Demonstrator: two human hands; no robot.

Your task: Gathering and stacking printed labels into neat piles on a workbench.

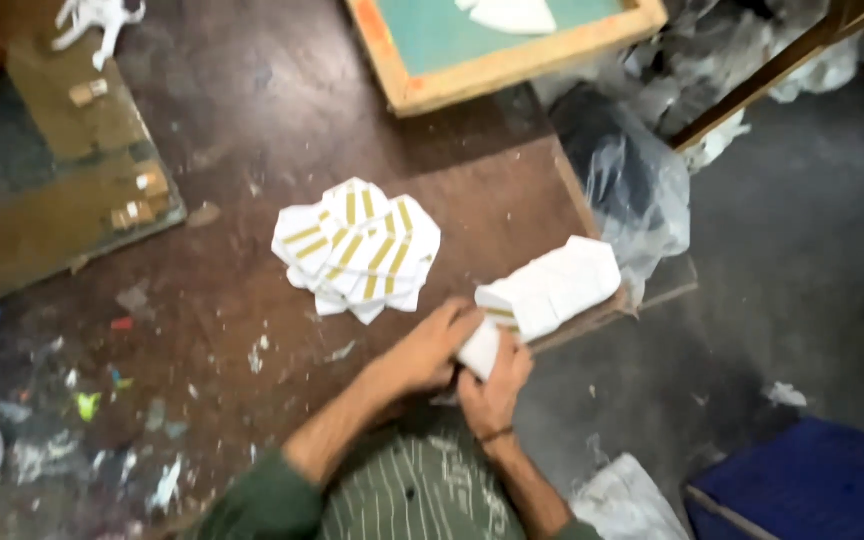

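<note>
My left hand (430, 350) and my right hand (494, 388) are both closed on the near end of a stack of white cards (550, 288) at the right front corner of the brown table (242, 140). The stack fans out toward the table's right edge. A gold stripe shows on one card near my fingers. To the left of it lies a loose pile of white cards with gold stripes (357, 250), apart from both hands.
A wooden frame with a green screen (497, 40) rests at the table's far edge. A greenish plate with small blocks (62, 190) lies at left. Clear plastic bags (632, 180) hang off the right side. A blue box (812, 480) stands on the grey floor.
</note>
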